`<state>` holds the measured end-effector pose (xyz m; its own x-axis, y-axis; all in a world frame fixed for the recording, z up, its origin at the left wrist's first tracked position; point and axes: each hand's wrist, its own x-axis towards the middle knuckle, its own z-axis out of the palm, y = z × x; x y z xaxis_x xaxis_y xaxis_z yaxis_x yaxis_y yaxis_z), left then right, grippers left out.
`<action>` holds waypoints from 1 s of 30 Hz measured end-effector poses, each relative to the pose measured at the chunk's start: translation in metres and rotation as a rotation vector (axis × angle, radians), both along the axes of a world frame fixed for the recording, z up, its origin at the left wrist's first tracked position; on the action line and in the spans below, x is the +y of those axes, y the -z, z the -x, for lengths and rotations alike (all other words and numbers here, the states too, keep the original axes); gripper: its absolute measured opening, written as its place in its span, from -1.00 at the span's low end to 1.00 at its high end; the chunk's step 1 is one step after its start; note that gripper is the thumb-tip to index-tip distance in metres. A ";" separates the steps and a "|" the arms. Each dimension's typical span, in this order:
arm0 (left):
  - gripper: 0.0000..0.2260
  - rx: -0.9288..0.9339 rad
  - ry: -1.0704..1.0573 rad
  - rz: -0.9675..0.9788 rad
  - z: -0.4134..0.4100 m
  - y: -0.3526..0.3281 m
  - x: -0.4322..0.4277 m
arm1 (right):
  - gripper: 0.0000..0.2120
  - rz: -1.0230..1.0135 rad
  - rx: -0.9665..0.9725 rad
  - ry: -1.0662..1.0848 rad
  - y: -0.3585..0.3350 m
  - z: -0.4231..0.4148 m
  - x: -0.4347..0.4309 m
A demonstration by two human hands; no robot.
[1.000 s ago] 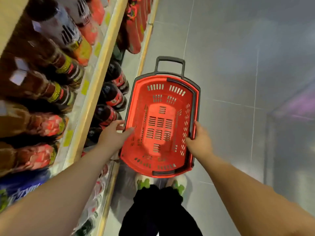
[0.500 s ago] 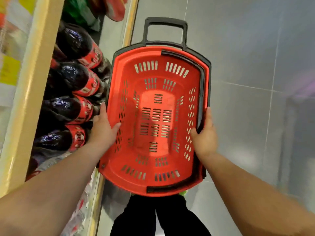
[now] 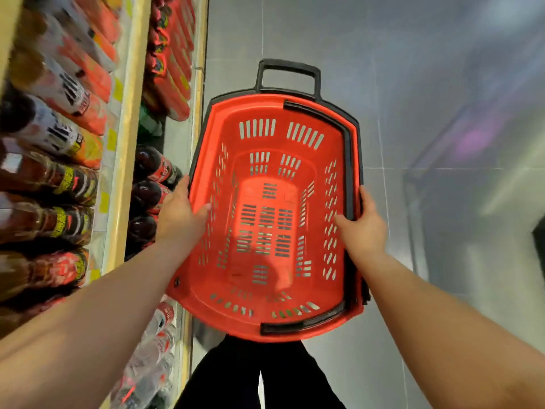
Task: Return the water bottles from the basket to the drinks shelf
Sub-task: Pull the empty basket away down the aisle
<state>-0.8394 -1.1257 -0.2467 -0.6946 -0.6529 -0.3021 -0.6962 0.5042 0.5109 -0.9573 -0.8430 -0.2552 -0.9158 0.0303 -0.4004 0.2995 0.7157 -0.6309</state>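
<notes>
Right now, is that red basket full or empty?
Empty: the red basket shows its slotted floor and walls all over, with no bottle inside.

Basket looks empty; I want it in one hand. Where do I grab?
Probably the black loop handle at the basket's far end, reaching over from the near side: it juts clear of the rim with an open gap for fingers.

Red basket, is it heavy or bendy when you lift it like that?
Probably light: the red basket looks empty and its walls are slotted. Likely stiff: no sag shows between the left hand and right hand gripping its rim.
</notes>
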 end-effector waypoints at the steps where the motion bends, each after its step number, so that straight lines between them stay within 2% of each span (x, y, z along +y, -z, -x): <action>1: -0.35 0.026 0.033 0.008 0.005 -0.019 0.006 | -0.26 0.026 0.018 0.039 -0.018 -0.001 0.009; 7: -0.35 0.128 0.226 0.026 0.042 -0.094 0.031 | -0.30 0.127 0.166 0.221 -0.098 -0.011 0.053; 14: -0.37 0.191 0.557 -0.035 0.100 -0.123 0.071 | -0.30 0.039 0.250 0.541 -0.146 -0.050 0.097; 22: -0.37 0.173 1.010 -0.107 0.120 -0.131 0.176 | -0.30 -0.048 0.252 1.025 -0.157 -0.175 0.151; 30: -0.41 0.180 1.446 -0.267 0.057 -0.141 0.334 | -0.31 -0.101 0.283 1.500 -0.152 -0.333 0.209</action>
<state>-0.8967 -0.7913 -0.1053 -0.7182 0.6815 -0.1408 0.3977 0.5680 0.7205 -0.6240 -0.6341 -0.1028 -0.0602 0.9848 -0.1627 0.6453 -0.0860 -0.7591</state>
